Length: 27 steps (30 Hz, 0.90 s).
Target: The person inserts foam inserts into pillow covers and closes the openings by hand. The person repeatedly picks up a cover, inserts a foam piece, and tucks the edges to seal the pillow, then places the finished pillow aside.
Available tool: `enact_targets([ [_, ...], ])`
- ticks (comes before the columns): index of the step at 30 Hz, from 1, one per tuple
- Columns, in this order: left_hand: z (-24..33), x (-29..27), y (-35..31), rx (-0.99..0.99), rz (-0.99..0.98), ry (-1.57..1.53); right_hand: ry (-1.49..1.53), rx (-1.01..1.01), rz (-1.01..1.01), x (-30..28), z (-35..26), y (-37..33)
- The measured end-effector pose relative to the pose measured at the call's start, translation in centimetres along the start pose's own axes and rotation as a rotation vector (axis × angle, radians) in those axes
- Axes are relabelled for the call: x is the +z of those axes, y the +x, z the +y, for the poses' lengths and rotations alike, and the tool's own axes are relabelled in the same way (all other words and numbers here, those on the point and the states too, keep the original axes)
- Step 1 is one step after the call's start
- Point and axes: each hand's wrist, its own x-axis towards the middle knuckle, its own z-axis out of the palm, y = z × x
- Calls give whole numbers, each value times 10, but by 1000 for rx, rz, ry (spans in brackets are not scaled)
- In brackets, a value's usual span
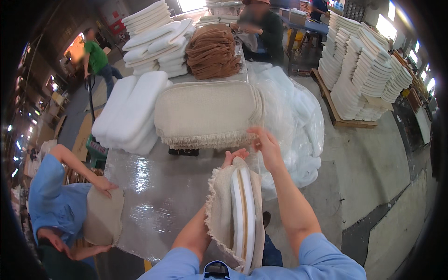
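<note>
A beige fabric cover [219, 212] with a frayed edge stands on its side in front of me, its long opening facing up. Inside it shows a white pad [238, 210] with a tan layer running through its middle. My left hand [234, 156] holds the cover from behind and below; its fingertips show past the far end, the palm mostly hidden. My right hand [267, 144] is raised beyond the cover, thumb and fingers apart, by the fringed corner of a stack of beige covers [207, 107]. Whether it touches that fringe I cannot tell.
White pads [133, 109], a brown fabric pile [212, 51] and clear plastic wrapping [291, 126] surround the stack on the table [154, 200]. At left, a co-worker holds a beige piece [105, 217]. Another person sits opposite. White stacks [359, 70] stand on a pallet at right.
</note>
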Motion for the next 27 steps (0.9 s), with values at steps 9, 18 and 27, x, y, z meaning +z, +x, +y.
enact_targets([
  [9, 0, 4, -31, 95, 84, 5, 37, 11, -199, 63, 51, 8],
  [18, -6, 7, -47, 99, 97, 21, -249, -234, -200, 64, 12, -26],
  [27, 3, 24, -71, 164, 69, 79, -318, -150, -287, 67, -1, -53],
])
